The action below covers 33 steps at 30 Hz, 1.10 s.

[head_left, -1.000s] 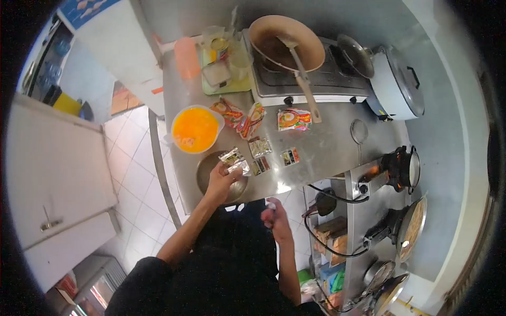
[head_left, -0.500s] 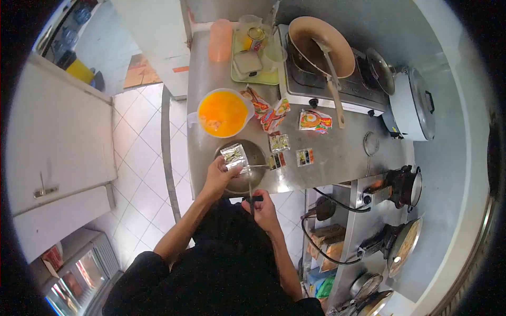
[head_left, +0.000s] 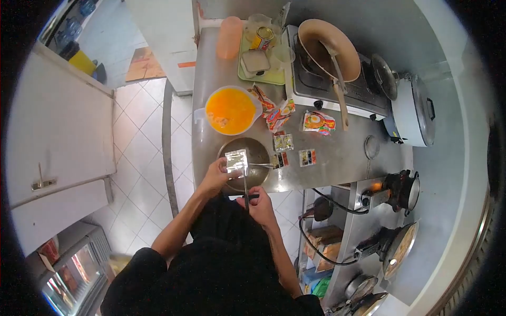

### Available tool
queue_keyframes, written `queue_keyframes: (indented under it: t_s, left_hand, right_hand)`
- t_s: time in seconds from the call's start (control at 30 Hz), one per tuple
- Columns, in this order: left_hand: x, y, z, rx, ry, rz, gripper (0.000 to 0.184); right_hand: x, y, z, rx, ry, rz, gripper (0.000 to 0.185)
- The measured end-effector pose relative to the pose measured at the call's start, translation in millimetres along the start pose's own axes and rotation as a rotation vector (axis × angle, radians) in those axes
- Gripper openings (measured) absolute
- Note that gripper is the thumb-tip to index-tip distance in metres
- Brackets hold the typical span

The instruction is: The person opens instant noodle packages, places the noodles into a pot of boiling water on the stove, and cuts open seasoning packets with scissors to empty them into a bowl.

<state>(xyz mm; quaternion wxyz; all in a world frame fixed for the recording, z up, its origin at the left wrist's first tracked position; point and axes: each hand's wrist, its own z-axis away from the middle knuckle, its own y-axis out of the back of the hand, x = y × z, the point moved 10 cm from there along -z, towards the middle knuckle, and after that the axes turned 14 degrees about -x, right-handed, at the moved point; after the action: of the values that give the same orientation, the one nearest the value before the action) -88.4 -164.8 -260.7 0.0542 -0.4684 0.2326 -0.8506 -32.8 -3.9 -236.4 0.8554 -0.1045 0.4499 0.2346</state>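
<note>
My left hand [head_left: 212,180] pinches a shiny silver seasoning sachet [head_left: 236,162] by its near-left edge, over a metal bowl [head_left: 256,149]. Closed round the black handles of a pair of scissors [head_left: 246,188] is my right hand [head_left: 262,209]. The scissor blades point away from me and reach the sachet's lower right corner; whether they are cutting it is too small to tell. A metal utensil [head_left: 262,165] rests across the bowl's right rim. To the right lie more small sachets [head_left: 307,157] and a second group of sachets [head_left: 283,142].
Beyond the bowl stands a jug of beaten egg [head_left: 230,111]. Torn noodle packets [head_left: 280,116] and another noodle packet [head_left: 318,122] lie nearby. A pan [head_left: 352,58] with a spatula sits on the stove [head_left: 311,92], its handle overhanging the counter. A green tray [head_left: 271,78] holds containers and a can.
The sachet has turned from tilted to nearly upright and flashes brighter. My right hand and the scissors have shifted slightly left and toward the sachet's corner. The whole view has shifted a little.
</note>
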Motion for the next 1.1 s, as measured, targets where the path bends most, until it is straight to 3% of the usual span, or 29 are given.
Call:
queue_keyframes:
  t_s: [0.13,0.37,0.47,0.63,0.7,0.73,0.8,0.87,0.93,1.03,1.07,1.1]
  left_hand:
    - [-3.4,-3.3,0.3,-0.058,-0.014,0.079,0.044]
    - [-6.1,-9.0,-7.2,-0.170,-0.073,-0.052,0.049]
    - [-5.8,-8.3,-8.1,-0.173,-0.065,-0.013,0.048]
    - [-20.9,4.3,-11.7,-0.110,-0.001,-0.024,0.045]
    - [-13.9,3.4,-10.6,-0.079,-0.057,0.084,0.040]
    - [-17.0,4.4,-11.4,-0.076,-0.057,0.089,0.040]
    - [-23.2,2.5,-16.3,-0.101,-0.029,0.058,0.040]
    - [-20.9,-3.7,-17.4,-0.083,-0.032,0.068,0.041]
    - [-16.1,-6.4,-17.3,-0.055,-0.038,0.071,0.041]
    - [-0.4,-4.6,-17.0,-0.017,-0.107,-0.065,0.041]
    - [-2.6,-3.5,-17.8,-0.006,-0.089,-0.011,0.039]
    - [-6.2,-3.4,-18.2,0.003,-0.070,0.044,0.037]
  right_hand:
    - [0.6,2.1,-2.9,0.027,-0.023,0.099,0.055]
    - [-3.5,8.1,-15.3,0.114,0.089,0.069,0.055]
    - [5.3,7.6,-18.1,0.046,-0.066,0.144,0.055]
    - [20.7,29.9,5.1,0.079,0.123,-0.177,0.058]
    - [63.3,81.1,16.0,0.274,0.001,0.073,0.055]
    - [35.0,106.3,31.2,0.442,-0.175,0.317,0.052]
    - [34.6,149.5,24.8,0.643,-0.147,0.605,0.049]
    - [45.2,176.4,2.2,0.633,-0.189,0.643,0.045]
    - [30.8,174.2,-18.6,0.532,0.068,0.918,0.039]
    - [-13.9,159.0,-13.8,0.605,0.108,0.798,0.029]
    - [-18.8,146.2,-18.0,0.612,0.151,0.588,0.023]
    - [-54.8,109.6,-20.1,0.447,0.230,0.341,0.022]
